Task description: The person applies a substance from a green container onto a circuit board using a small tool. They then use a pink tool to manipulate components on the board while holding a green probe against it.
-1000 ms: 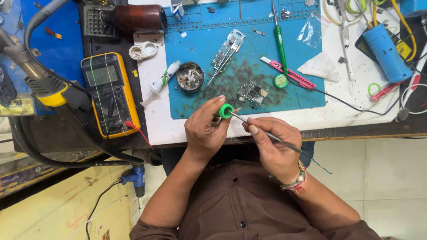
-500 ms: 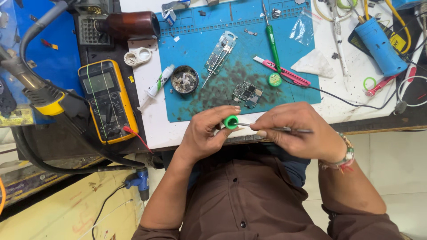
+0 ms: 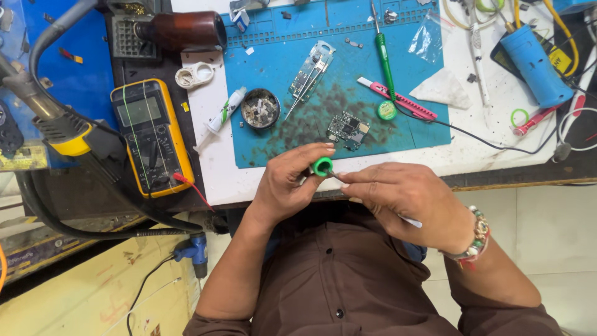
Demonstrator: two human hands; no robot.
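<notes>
Cluttered with repair gear, the surface [image 3: 211, 180] carries a blue mat [image 3: 398, 124] just beyond the fingers, with a small circuit board [image 3: 348, 129] on it close ahead of them. The left hand [image 3: 287, 183] pinches a small green pot [image 3: 322, 166] between thumb and fingertips, held over the near edge of the surface. The right hand [image 3: 407, 198] is closed around a thin tool [image 3: 411, 221], its tip meeting the pot. To do this well, I judge the pot should stay level and steady while the tip dips lightly, taking only a little. Against the frame a second ago, the right hand has closed in from a wider, open hold until both hands meet at the pot, and the view has shifted slightly.
</notes>
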